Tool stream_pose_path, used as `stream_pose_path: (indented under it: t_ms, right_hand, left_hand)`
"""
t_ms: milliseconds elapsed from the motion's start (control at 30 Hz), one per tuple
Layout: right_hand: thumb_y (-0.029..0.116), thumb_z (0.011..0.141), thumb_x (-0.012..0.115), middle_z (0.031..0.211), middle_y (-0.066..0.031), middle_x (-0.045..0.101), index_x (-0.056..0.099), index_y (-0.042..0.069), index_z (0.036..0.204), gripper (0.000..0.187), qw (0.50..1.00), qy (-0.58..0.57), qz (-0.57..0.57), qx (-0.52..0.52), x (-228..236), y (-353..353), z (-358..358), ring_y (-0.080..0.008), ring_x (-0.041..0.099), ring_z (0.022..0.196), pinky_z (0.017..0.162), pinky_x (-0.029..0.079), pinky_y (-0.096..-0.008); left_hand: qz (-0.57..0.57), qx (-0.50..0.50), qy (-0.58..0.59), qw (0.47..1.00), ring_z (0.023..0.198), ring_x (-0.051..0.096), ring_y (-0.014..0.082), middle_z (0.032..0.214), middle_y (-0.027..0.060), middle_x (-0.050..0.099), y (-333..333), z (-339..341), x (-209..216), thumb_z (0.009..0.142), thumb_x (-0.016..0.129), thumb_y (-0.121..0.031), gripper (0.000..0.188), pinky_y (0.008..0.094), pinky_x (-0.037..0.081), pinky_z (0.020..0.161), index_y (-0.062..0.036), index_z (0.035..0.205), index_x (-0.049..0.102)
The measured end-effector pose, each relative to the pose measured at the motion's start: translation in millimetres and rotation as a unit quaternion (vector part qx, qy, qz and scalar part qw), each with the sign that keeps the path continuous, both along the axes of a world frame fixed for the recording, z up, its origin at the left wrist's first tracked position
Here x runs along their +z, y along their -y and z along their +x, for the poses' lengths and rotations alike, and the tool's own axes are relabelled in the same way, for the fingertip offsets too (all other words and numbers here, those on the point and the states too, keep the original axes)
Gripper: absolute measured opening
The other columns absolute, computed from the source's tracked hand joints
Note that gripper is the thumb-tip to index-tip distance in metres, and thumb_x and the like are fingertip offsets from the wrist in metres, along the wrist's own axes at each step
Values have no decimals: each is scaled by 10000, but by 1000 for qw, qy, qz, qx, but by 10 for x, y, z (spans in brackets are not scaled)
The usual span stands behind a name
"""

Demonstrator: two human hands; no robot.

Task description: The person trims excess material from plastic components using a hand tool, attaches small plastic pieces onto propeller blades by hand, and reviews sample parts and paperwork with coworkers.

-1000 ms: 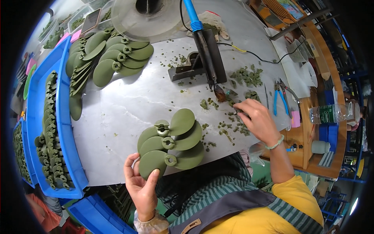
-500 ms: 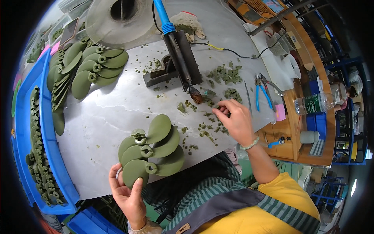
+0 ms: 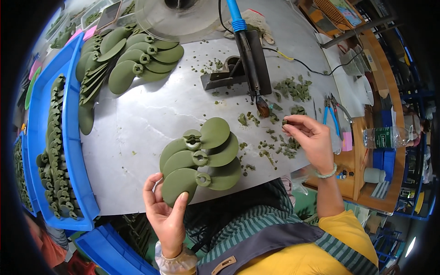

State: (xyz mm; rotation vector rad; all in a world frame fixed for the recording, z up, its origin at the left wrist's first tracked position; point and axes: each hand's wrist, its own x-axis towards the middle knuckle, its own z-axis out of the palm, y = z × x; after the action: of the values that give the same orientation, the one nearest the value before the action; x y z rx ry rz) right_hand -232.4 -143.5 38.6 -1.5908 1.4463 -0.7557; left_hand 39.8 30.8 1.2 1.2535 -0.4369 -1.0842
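Note:
My left hand (image 3: pixel 167 208) grips the lower left blade of a small cluster of olive-green plastic propellers (image 3: pixel 217 158), thumb on top and fingers beneath. The propellers overlap, their round hubs lined up in a slanting row above the table's front edge. To the right, my right hand (image 3: pixel 311 135) is closed in a pinch on a small green plastic scrap (image 3: pixel 285 122), over the loose trimmings. Just beyond that hand, a soldering-iron-like tool (image 3: pixel 245 55) with a blue handle rests slanting in a dark metal stand (image 3: pixel 224 78), its brownish tip (image 3: pixel 262 107) pointing toward me.
More green propellers (image 3: pixel 137 59) lie piled at the far left. A blue tray (image 3: pixel 82 183) of small green parts stands along the left edge. Green scraps (image 3: pixel 293 89) are scattered near the stand. Blue-handled pliers (image 3: pixel 331 117), a plastic bottle (image 3: pixel 385 137) and a work glove (image 3: pixel 254 25) are around.
The whole view has shifted, so the table things appear farther right. Both hands keep about the same places over the table; the scrap in my right fingertips shows more plainly.

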Motion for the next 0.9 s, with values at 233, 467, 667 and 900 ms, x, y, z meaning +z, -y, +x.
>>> stream_pose_path:
  t_ms: [233, 467, 667, 900]
  right_hand:
    - [-2, 875, 696, 938, -59, 701, 699, -38, 1037, 166, 999, 7, -23, 31, 210, 5, 151, -119, 682, 850, 743, 550, -242]
    - [-14, 834, 709, 908, -110, 678, 678, -22, 977, 146, 954, -141, -242, 109, 137, 93, 361, -188, 666, 733, 666, 537, -278]
    - [24, 783, 740, 873, -97, 599, 668, 8, 937, 170, 895, -249, -345, 134, 99, 159, 459, -262, 606, 787, 685, 495, -355]
    - [29, 766, 742, 832, -94, 552, 676, 11, 915, 164, 899, -265, -321, 134, 85, 190, 509, -281, 560, 796, 700, 465, -385]
  left_hand:
    - [5, -1, 11, 1000, 1145, 580, 191, 1236, 143, 601, 57, -69, 17, 846, 642, 127, 641, 303, 439, 1001, 11, 1400, 341]
    - [-7, -7, 22, 1000, 1166, 565, 191, 1271, 146, 572, 78, -110, -4, 852, 633, 127, 642, 303, 441, 1000, 10, 1406, 331]
    - [-6, -7, 13, 1000, 1186, 553, 193, 1321, 157, 532, 88, -127, -17, 854, 627, 135, 658, 308, 439, 1013, 18, 1419, 309]
    - [-8, 5, 26, 1000, 1204, 560, 219, 1353, 185, 532, 100, -166, -16, 853, 618, 104, 631, 324, 462, 1012, 26, 1409, 329]
